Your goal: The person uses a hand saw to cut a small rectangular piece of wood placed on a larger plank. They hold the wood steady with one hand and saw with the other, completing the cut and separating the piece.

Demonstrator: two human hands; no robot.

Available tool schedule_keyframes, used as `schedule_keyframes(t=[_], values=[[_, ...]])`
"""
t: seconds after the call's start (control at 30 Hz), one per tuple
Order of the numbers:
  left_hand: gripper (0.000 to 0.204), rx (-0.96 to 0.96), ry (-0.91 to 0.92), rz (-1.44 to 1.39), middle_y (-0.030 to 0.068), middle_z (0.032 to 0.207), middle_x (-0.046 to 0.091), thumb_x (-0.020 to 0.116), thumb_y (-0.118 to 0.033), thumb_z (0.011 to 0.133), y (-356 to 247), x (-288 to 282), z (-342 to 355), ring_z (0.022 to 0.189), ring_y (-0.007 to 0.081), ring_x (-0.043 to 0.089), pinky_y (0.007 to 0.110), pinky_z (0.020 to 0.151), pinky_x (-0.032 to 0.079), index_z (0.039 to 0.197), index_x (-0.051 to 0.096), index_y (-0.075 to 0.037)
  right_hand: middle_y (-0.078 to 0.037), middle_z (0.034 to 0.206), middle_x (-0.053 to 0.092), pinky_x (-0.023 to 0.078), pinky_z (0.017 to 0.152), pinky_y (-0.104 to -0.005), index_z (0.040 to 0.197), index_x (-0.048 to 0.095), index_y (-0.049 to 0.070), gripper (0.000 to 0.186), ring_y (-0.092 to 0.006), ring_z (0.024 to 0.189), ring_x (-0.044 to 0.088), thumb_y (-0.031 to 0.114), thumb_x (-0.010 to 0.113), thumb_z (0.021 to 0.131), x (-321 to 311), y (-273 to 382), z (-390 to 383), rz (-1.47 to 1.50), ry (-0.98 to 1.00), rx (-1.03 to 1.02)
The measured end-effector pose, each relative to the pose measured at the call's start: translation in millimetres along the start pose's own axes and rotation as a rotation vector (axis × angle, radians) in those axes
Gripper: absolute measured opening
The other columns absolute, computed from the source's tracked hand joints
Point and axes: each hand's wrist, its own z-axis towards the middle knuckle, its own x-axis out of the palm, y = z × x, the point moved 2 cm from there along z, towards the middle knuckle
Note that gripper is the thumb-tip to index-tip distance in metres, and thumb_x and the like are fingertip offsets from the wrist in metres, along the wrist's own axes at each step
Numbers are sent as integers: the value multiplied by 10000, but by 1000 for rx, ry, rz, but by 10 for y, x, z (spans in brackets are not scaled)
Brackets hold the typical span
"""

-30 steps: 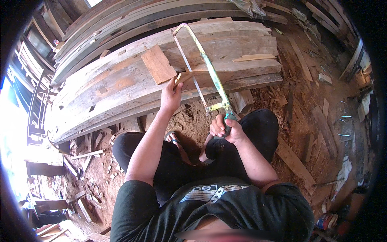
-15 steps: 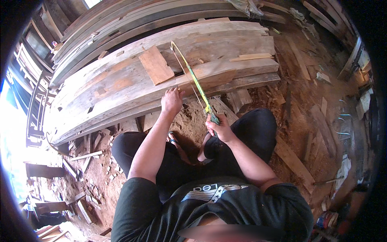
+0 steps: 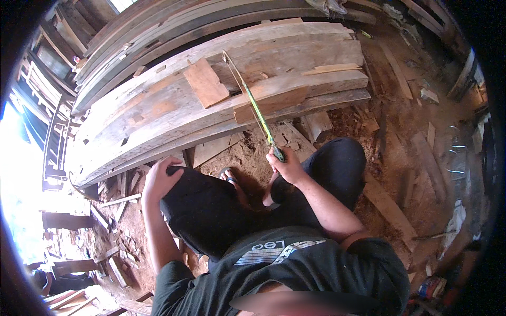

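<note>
Grips the saw in the right hand, with fingers clamped round its near end, above the gap between the knees. Points the far end away from the body, over the stacked planks, nearly edge-on to the view. Cannot tell from this angle contact with the wood from hanging just above it. Rests the left hand on the left knee, with fingers loosely bent over the cloth and clamped on nothing visible; cannot tell for sure any gaps between them.

Leaves the brown board flat on top, just left of the saw, with no hand on it. Shows also two small chips near the saw and, farther right, a pale strip. Reveals on the front edge, beneath the saw, a browner face, but no kerf plain enough to make out.

Seems, as a judgement, to be at a pause in sawing, with the saw in hand and the left hand off the wood. Cannot tell how much to count as cut or as left. Cannot link the offcuts on the floor to this cut.
</note>
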Motion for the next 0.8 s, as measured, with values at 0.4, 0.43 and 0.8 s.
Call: schedule_keyframes(t=[0.4, 0.43, 0.8], values=[[459, 769, -17, -785, 238, 1339, 592, 619, -145, 876, -937, -310, -1011, 1306, 399, 538, 533, 1130, 364, 1290, 578, 47, 45, 635, 517, 428, 524, -260, 817, 556, 98, 241, -57, 546, 503, 231, 634, 1003, 81, 82, -21, 146, -33, 7], [500, 892, -16, -885, 260, 1340, 584, 616, -255, 925, -1086, -440, -1170, 1303, 414, 537, 535, 1126, 369, 1298, 566, 75, 46, 638, 518, 427, 524, -259, 823, 560, 98, 233, -56, 547, 503, 225, 636, 1002, 76, 68, -16, 135, -33, -4], [441, 1640, -259, -1131, 218, 1326, 612, 628, -282, 969, -1676, -1124, -1916, 1157, 345, 612, 464, 1023, 453, 1270, 610, 40, 39, 688, 560, 447, 537, -252, 862, 578, 105, 178, -69, 579, 535, 193, 675, 982, 85, -25, 12, 153, -25, -2]])
